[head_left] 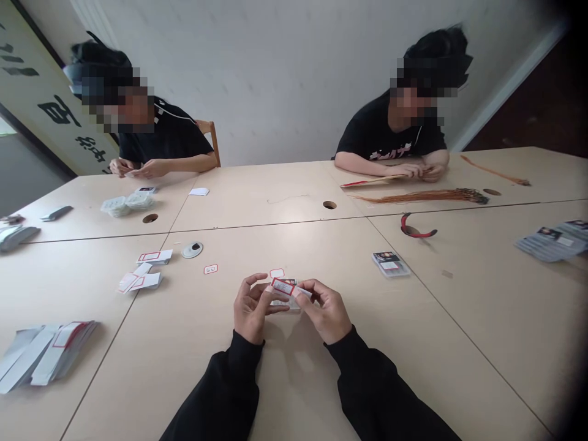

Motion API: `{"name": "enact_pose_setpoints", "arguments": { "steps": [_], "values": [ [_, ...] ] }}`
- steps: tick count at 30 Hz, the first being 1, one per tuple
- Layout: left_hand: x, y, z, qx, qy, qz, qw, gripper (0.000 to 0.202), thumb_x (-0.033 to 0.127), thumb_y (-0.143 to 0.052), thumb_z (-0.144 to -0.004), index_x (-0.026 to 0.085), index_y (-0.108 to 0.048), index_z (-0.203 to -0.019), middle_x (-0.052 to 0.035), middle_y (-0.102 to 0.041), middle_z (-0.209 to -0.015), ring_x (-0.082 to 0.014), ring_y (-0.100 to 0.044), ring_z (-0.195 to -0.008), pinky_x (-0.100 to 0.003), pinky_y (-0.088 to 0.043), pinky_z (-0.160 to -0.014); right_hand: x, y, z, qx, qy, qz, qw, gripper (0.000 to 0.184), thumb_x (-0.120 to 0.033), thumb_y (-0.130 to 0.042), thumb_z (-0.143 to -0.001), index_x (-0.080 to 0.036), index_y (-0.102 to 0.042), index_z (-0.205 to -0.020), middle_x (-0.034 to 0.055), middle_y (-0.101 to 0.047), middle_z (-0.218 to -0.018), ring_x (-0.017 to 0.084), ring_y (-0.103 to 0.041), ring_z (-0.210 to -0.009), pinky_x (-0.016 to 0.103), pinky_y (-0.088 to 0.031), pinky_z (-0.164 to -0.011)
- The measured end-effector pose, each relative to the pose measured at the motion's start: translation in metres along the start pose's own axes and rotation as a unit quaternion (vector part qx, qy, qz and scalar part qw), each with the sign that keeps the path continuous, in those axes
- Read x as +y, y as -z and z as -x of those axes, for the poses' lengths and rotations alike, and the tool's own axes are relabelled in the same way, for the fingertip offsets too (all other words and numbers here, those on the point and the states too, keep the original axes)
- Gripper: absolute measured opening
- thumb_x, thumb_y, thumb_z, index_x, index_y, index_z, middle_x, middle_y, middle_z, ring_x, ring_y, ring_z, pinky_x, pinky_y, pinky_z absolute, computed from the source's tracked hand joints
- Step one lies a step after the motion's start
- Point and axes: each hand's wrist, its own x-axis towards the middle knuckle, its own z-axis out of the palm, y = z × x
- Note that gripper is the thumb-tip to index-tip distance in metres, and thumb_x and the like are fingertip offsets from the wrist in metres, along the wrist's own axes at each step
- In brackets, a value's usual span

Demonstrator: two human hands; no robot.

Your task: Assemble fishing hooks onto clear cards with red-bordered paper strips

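Observation:
Between my two hands is a small white label [282, 286] with a red border and some marking on it. My left hand [252, 311] pinches its left end between thumb and fingers. At the other end, the thumb and fingers of my right hand [327, 311] are closed on it, with a white strip showing beside them. Just beneath lies a flat clear case [291, 304] with a dark printed top, partly hidden by my fingers. A red-edged sticker [277, 273] is just beyond the label, and another sticker [211, 269] lies to the left on the table.
Label stacks [151, 257] and long label strips [59, 349] lie left, near a white disc [192, 249]. A similar case [390, 264], red-handled pliers [416, 228] and stacked packs [554, 242] are right. Two people [165, 138] [390, 131] sit opposite; brown cords [427, 196] lie before one.

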Motion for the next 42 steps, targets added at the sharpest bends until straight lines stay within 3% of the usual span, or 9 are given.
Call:
{"name": "enact_pose_setpoints", "arguments": {
  "steps": [7, 13, 15, 18, 21, 30, 35, 42],
  "values": [
    [-0.007, 0.001, 0.0, 0.013, -0.074, -0.036, 0.997, 0.032, 0.031, -0.069, -0.074, 0.018, -0.053, -0.098, 0.0025, -0.057, -0.075, -0.0112, -0.06, -0.056, -0.029, -0.059, -0.049, -0.005, -0.003, -0.003, -0.032, -0.038, -0.066, 0.997, 0.035, -0.047, -0.058, -0.081, -0.015, -0.069, -0.089, 0.0032, -0.067, -0.074, 0.015, -0.055, -0.062, 0.027, -0.044, -0.057],
    [-0.014, 0.001, 0.001, 0.042, -0.142, -0.144, 0.978, 0.021, 0.03, -0.066, -0.075, 0.019, -0.055, -0.089, -0.0027, -0.054, -0.087, -0.0135, -0.055, -0.076, -0.021, -0.053, -0.051, -0.002, 0.001, -0.005, -0.056, -0.009, -0.058, 0.997, 0.031, -0.044, -0.055, -0.084, -0.016, -0.069, -0.087, 0.003, -0.067, -0.077, 0.016, -0.057, -0.066, 0.026, -0.045, -0.061],
    [-0.014, 0.003, 0.001, 0.055, -0.184, -0.218, 0.957, 0.016, 0.027, -0.065, -0.076, 0.019, -0.056, -0.087, -0.0036, -0.051, -0.091, -0.0144, -0.053, -0.082, -0.022, -0.051, -0.057, -0.002, 0.001, -0.004, -0.051, 0.001, -0.059, 0.997, 0.03, -0.043, -0.055, -0.085, -0.016, -0.069, -0.088, 0.0034, -0.068, -0.08, 0.016, -0.057, -0.069, 0.027, -0.046, -0.064],
    [-0.013, 0.005, 0.002, 0.063, -0.285, -0.319, 0.902, 0.011, 0.02, -0.064, -0.077, 0.019, -0.059, -0.086, -0.0039, -0.048, -0.092, -0.0162, -0.05, -0.087, -0.03, -0.049, -0.074, -0.003, 0.001, -0.003, -0.038, 0.014, -0.043, 0.998, 0.029, -0.042, -0.055, -0.085, -0.017, -0.069, -0.09, 0.0038, -0.069, -0.084, 0.016, -0.057, -0.069, 0.027, -0.046, -0.063],
    [-0.011, 0.006, 0.003, 0.055, -0.352, -0.364, 0.861, 0.011, 0.015, -0.064, -0.077, 0.019, -0.062, -0.087, -0.004, -0.049, -0.089, -0.0173, -0.05, -0.088, -0.035, -0.045, -0.082, -0.003, 0.001, -0.002, -0.037, 0.023, -0.026, 0.999, 0.028, -0.04, -0.054, -0.086, -0.018, -0.069, -0.092, 0.0033, -0.069, -0.087, 0.015, -0.056, -0.066, 0.026, -0.045, -0.06],
    [-0.011, 0.002, 0.007, 0.087, -0.396, -0.418, 0.813, 0.008, 0.018, -0.065, -0.077, 0.021, -0.067, -0.084, -0.0055, -0.051, -0.09, -0.0182, -0.051, -0.082, -0.036, -0.045, -0.076, -0.004, 0.0, 0.0, 0.012, 0.051, 0.025, 0.998, 0.022, -0.037, -0.055, -0.083, -0.019, -0.067, -0.088, 0.004, -0.068, -0.082, 0.016, -0.058, -0.07, 0.028, -0.047, -0.063],
    [-0.011, 0.001, 0.007, 0.045, -0.377, -0.416, 0.826, 0.004, 0.02, -0.061, -0.082, 0.02, -0.065, -0.081, -0.0041, -0.061, -0.08, -0.0176, -0.058, -0.079, -0.034, -0.044, -0.074, -0.007, 0.0, 0.001, 0.001, 0.094, 0.043, 0.995, 0.021, -0.036, -0.055, -0.084, -0.019, -0.067, -0.08, 0.0049, -0.065, -0.078, 0.017, -0.059, -0.071, 0.029, -0.048, -0.063],
    [-0.009, 0.001, 0.009, 0.017, -0.348, -0.413, 0.842, 0.004, 0.018, -0.061, -0.081, 0.021, -0.064, -0.079, -0.0004, -0.067, -0.073, -0.014, -0.057, -0.066, -0.031, -0.041, -0.07, -0.007, 0.0, 0.002, -0.017, 0.043, -0.01, 0.999, 0.023, -0.039, -0.055, -0.085, -0.019, -0.066, -0.083, 0.0034, -0.067, -0.08, 0.017, -0.061, -0.073, 0.029, -0.048, -0.069]
  ]
}}
